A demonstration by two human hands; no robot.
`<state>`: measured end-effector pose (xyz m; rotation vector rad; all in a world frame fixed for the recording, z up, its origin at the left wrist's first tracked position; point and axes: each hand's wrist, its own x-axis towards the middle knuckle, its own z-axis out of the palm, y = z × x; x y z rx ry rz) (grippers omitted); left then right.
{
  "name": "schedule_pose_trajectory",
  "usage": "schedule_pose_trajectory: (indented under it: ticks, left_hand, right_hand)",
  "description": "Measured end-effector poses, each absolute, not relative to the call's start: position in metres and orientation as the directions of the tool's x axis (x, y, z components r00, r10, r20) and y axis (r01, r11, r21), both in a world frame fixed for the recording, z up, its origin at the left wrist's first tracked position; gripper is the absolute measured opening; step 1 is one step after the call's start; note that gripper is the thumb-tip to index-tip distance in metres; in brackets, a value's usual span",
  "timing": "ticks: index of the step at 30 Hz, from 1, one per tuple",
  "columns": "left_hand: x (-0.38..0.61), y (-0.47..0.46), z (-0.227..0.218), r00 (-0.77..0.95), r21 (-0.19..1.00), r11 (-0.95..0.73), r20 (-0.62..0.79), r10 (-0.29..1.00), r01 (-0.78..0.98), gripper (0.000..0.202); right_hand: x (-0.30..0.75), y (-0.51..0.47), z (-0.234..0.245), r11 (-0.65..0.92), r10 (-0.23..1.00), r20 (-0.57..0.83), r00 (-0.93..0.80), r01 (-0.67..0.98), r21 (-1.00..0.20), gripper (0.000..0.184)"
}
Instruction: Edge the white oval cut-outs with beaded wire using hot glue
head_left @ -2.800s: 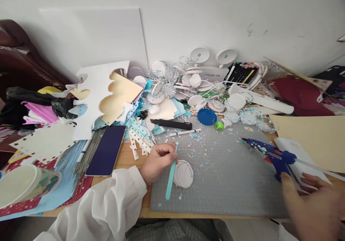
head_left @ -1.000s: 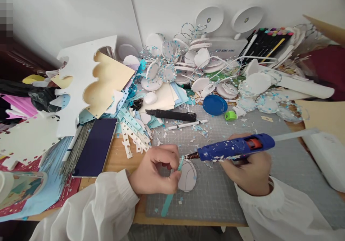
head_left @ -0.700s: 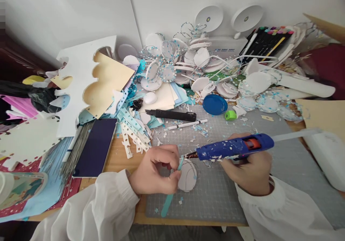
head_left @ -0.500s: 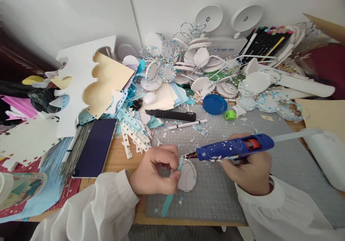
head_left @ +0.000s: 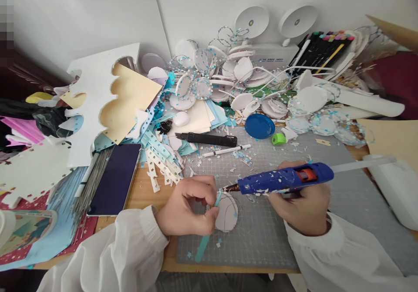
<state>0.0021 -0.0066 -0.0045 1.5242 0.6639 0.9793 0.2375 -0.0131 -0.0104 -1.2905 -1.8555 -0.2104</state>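
My left hand (head_left: 192,205) pinches a narrow teal strip (head_left: 203,246) between thumb and fingers. The strip slants, its lower end near the front of the cutting mat. My right hand (head_left: 302,205) is wrapped round a blue glue gun (head_left: 271,179) spotted with dried white glue. Its nozzle points left and meets or nearly meets the strip's upper end; I cannot tell whether they touch. Below the nozzle lies a white disc (head_left: 227,216) with a curved line on it, partly behind my left fingers. Small blue stars (head_left: 219,242) lie close by.
The grey cutting mat (head_left: 261,239) bears a black utility knife (head_left: 207,139), a white pen (head_left: 227,150), a blue lid (head_left: 260,126) and a green tape piece (head_left: 278,139). White discs and wire (head_left: 243,68) pile up behind. A phone (head_left: 114,179) lies left.
The glue gun has shifted very slightly to the right at its rear end. My left hand and the strip stay practically where they were.
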Motion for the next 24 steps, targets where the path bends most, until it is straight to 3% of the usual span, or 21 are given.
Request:
schedule_pose_trajectory:
  ticks: [10, 12, 15, 17, 19, 22, 24]
  left_hand:
    - [0.001, -0.005, -0.008, 0.490, 0.982, -0.158, 0.190, 0.851, -0.107, 0.026]
    - [0.002, -0.005, -0.007, 0.481, 0.984, -0.151, 0.177, 0.859, -0.092, 0.026]
    - [0.002, -0.002, -0.004, 0.454, 0.986, -0.139, 0.164, 0.876, -0.087, 0.029]
    - [0.002, 0.000, -0.003, 0.437, 0.988, -0.121, 0.149, 0.887, -0.091, 0.031]
    - [0.002, 0.001, -0.002, 0.420, 0.991, -0.098, 0.129, 0.898, -0.094, 0.035]
    - [0.001, 0.002, -0.004, 0.395, 0.993, -0.064, 0.096, 0.914, -0.095, 0.037]
    - [0.001, 0.003, -0.007, 0.380, 0.994, -0.038, 0.073, 0.922, -0.099, 0.037]
  right_hand:
    - [0.243, -0.009, -0.010, 0.412, 0.669, 0.743, 0.003, 0.830, -0.375, 0.015]
    - [0.253, -0.008, -0.011, 0.315, 0.654, 0.754, 0.065, 0.882, -0.350, 0.018]
    - [0.279, -0.011, -0.014, 0.000, 0.647, 0.725, 0.235, 0.951, -0.308, 0.033]
    - [0.300, -0.017, -0.017, -0.238, 0.682, 0.624, 0.382, 0.922, -0.305, 0.040]
    - [0.322, -0.024, -0.019, -0.319, 0.707, 0.570, 0.418, 0.908, -0.271, 0.038]
    - [0.349, -0.030, -0.024, -0.243, 0.762, 0.560, 0.326, 0.945, -0.220, 0.031]
    - [0.361, -0.030, -0.029, -0.075, 0.812, 0.550, 0.197, 0.969, -0.236, 0.022]
